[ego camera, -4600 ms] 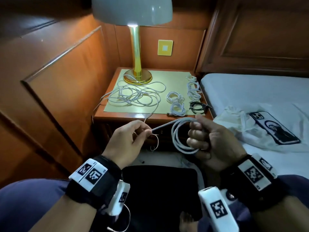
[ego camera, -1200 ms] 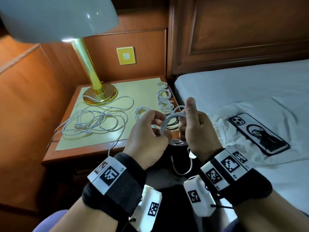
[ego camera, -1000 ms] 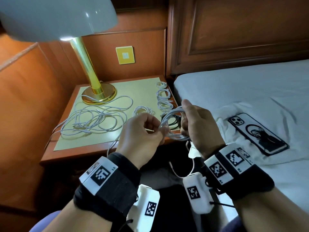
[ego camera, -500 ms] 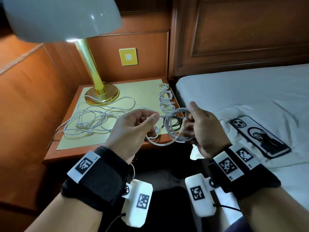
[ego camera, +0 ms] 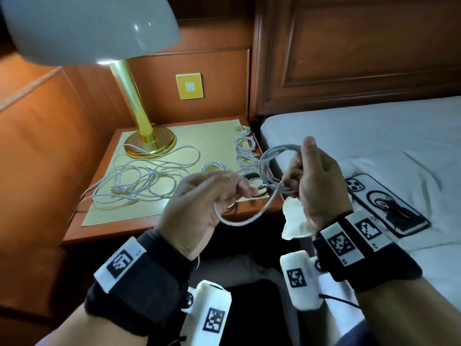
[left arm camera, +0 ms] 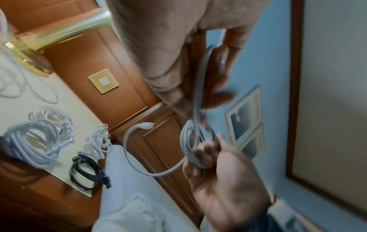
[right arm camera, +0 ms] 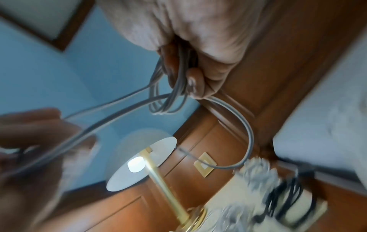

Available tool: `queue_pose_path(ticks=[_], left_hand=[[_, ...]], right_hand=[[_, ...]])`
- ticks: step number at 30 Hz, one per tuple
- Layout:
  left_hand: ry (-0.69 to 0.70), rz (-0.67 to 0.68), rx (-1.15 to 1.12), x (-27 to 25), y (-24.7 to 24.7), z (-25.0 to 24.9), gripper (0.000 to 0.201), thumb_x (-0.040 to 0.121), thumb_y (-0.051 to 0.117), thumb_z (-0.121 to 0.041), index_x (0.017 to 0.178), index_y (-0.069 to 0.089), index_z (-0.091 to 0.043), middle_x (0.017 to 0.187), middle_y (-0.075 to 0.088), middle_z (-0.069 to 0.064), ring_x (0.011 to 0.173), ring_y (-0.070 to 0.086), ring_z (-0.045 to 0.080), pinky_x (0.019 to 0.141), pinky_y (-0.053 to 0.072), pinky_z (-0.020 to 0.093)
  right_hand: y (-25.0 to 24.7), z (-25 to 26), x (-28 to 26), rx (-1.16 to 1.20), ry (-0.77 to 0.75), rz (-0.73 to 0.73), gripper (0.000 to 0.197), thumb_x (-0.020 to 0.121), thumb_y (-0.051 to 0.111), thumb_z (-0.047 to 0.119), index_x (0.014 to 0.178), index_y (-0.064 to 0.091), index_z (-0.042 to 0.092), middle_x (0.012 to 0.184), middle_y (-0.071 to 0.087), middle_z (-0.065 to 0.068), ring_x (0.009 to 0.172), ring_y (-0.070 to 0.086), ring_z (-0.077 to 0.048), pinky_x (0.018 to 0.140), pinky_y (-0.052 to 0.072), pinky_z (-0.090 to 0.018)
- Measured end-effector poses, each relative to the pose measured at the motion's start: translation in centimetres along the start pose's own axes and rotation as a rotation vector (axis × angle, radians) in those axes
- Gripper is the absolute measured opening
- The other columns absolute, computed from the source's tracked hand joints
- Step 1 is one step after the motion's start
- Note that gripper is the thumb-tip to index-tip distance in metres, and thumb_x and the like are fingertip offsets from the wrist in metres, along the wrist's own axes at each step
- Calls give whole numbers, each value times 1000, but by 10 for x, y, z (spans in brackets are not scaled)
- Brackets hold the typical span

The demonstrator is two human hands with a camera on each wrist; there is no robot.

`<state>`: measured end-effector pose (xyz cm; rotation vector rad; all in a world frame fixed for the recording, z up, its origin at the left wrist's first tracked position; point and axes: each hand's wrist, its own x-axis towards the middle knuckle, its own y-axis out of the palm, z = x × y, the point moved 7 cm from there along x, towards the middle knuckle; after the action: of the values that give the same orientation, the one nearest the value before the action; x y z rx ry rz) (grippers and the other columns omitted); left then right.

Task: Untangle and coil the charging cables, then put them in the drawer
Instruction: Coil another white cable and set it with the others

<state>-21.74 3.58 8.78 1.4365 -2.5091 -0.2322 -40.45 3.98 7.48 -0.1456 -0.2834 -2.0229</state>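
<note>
Fingers (ego camera: 243, 187) of your left hand (ego camera: 199, 208) curl and pinch the loose tail of the white cable (ego camera: 268, 166); that tail sags in a loop toward your right hand (ego camera: 315, 186), whose fingers and upright thumb grip the coiled turns, held in the air above the front edge of the surface (ego camera: 219, 146); on that surface, from the left, lie a tangle of white cables (ego camera: 144, 178) by the brass lamp (ego camera: 147, 136), then several small white coils (ego camera: 245, 148) and one black coil (left arm camera: 86, 171) (nearest the bed (ego camera: 361, 146)); on the bed rests a phone (ego camera: 385, 203), beside crumpled white cloth (ego camera: 295, 222).
</note>
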Motion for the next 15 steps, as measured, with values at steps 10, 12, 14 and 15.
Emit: queue_pose_path(ticks=[10,12,14,15], left_hand=[[-206,-17,338,-3,-34,-1,39,72,73,-40,50,46,-22,54,27,-1,44,28,17,51,41,29],[-212,-131,330,-2,-46,-2,43,78,74,-38,54,47,-16,57,22,5,42,22,15,45,29,23],[-212,-243,411,-2,-58,-5,46,87,73,-39,59,51,-10,60,23,8,41,22,15,44,23,19],[-215,-277,477,-2,-64,-5,47,88,71,-41,60,51,-9,58,26,7,40,24,16,43,25,20]], right_hand=[[-33,34,8,-408,-358,-160,59,107,23,44,64,43,10,52,49,-5,49,51,-23,55,37,-25],[-32,31,9,-380,-339,-150,58,106,23,46,66,42,9,52,47,-5,49,50,-22,55,37,-24],[-32,27,11,-356,-304,-131,57,106,24,47,67,41,9,53,46,-5,49,49,-19,53,39,-23],[-31,26,10,-349,-294,-120,56,106,24,47,68,41,10,54,46,-4,50,49,-19,52,39,-22]])
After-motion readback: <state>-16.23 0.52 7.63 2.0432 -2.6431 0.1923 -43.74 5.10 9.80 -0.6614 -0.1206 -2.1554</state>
